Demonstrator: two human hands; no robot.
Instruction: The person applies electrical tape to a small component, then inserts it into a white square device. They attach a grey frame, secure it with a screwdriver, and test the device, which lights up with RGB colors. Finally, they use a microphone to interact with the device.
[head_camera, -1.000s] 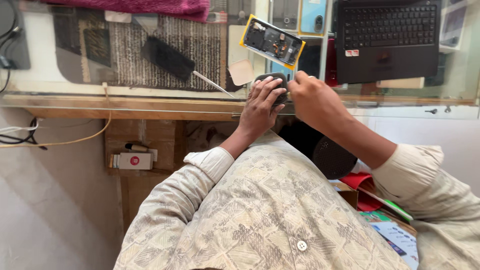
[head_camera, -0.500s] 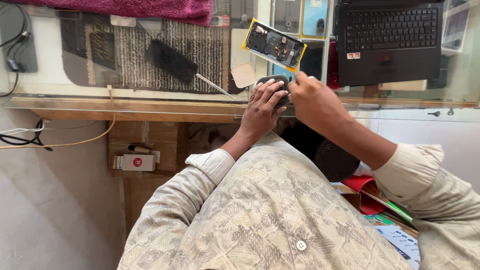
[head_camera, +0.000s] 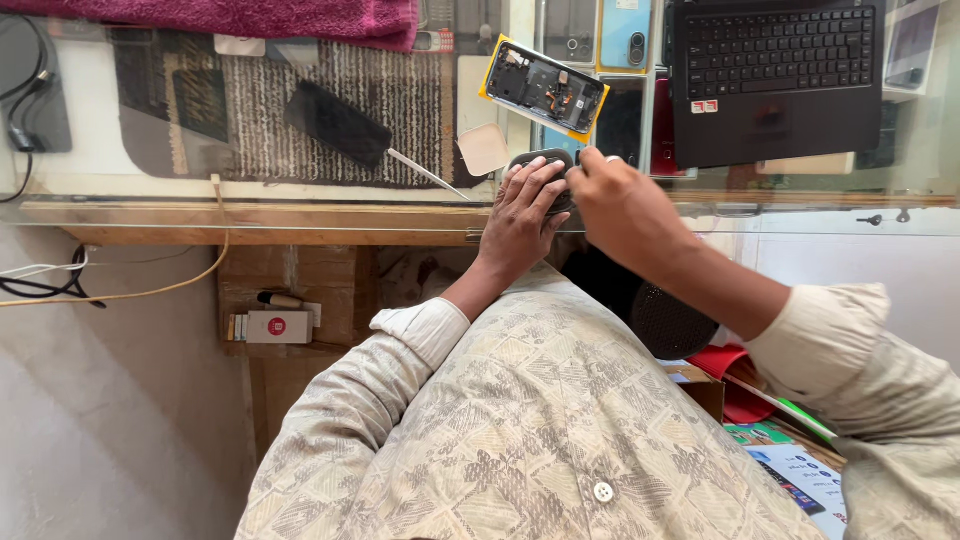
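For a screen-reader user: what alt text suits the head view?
Both hands, left hand and right hand, grip a small dark device at the edge of a glass counter. Beyond lie an opened phone, a black laptop and a striped mat.

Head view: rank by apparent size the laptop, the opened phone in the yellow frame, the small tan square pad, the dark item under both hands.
1. Laptop, cropped at the top edge.
2. Opened phone in the yellow frame.
3. Tan square pad and dark item: unsure, since the left hand and right hand hide most of the item.
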